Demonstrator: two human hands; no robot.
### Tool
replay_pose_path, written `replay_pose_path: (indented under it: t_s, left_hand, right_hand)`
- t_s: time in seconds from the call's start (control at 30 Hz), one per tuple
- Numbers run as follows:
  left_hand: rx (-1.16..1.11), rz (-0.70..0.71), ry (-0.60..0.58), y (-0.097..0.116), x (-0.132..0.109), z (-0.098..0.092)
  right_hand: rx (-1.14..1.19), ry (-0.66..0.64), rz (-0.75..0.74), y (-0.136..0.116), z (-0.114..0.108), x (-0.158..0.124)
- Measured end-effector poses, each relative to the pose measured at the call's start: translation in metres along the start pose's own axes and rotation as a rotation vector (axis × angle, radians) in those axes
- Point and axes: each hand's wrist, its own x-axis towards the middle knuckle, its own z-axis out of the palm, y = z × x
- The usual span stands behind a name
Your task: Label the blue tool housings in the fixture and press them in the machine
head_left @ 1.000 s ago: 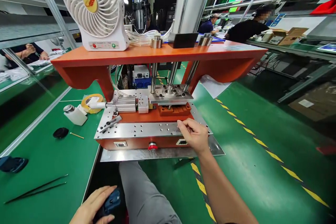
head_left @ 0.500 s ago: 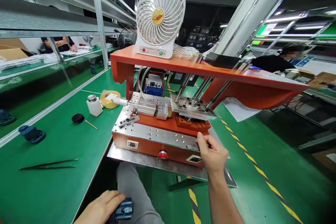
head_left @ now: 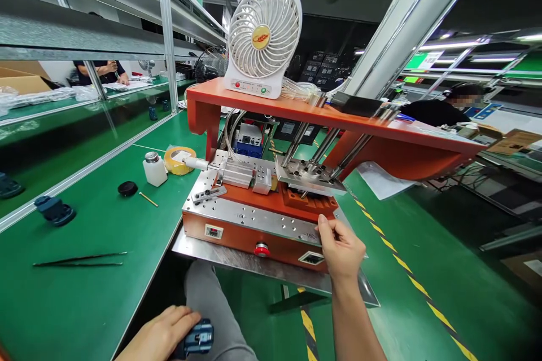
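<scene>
Low in the view, over my grey-clad leg, my left hand (head_left: 169, 330) is wrapped round a dark blue plastic part (head_left: 200, 337); its palm side is hidden. At the front right edge of an orange and metal press (head_left: 254, 208), my right hand (head_left: 344, 248) is closed, thumb at the top plate and fingers curled. Whatever it grips, if anything, is hidden. Just behind it lies an orange grooved block (head_left: 311, 202) under the press's metal head plate (head_left: 311, 172). A red button (head_left: 262, 249) sits on the press's front.
On the green bench to the left lie tweezers (head_left: 78, 260), another dark blue part (head_left: 55, 211), a black cap (head_left: 127, 188), a small stick (head_left: 148, 199), a white bottle (head_left: 154, 169) and yellow tape (head_left: 179, 160). A white fan (head_left: 266, 39) stands atop the press. Two other people work farther off.
The camera view has shifted slightly, so the fan and shelves appear a little lower and farther right. Both hands keep nearly the same places and grips.
</scene>
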Motion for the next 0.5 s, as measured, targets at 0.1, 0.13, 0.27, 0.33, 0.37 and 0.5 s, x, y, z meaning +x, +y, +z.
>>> replay_pose_path:
  t_s: [0.1,0.13,0.27,0.33,0.37,0.5]
  left_hand:
    - [0.035,-0.040,-0.025,0.008,0.001,-0.005]
    - [0.048,-0.059,-0.042,0.012,0.001,-0.008]
    - [0.068,-0.105,-0.101,0.024,0.001,-0.018]
    - [0.064,-0.102,-0.093,0.025,0.000,-0.019]
    - [0.062,-0.098,-0.082,0.025,0.000,-0.019]
    - [0.057,-0.081,-0.082,0.028,0.001,-0.022]
  right_hand:
    - [-0.016,-0.001,-0.013,-0.001,0.000,0.000]
    - [-0.022,-0.001,-0.017,-0.001,0.000,0.000]
    - [-0.025,0.003,-0.011,0.000,0.002,-0.001]
    - [-0.019,0.005,-0.004,0.000,0.002,-0.002]
    - [-0.018,0.009,-0.002,0.000,0.002,-0.002]
    - [-0.033,0.017,-0.004,0.001,0.001,-0.002]
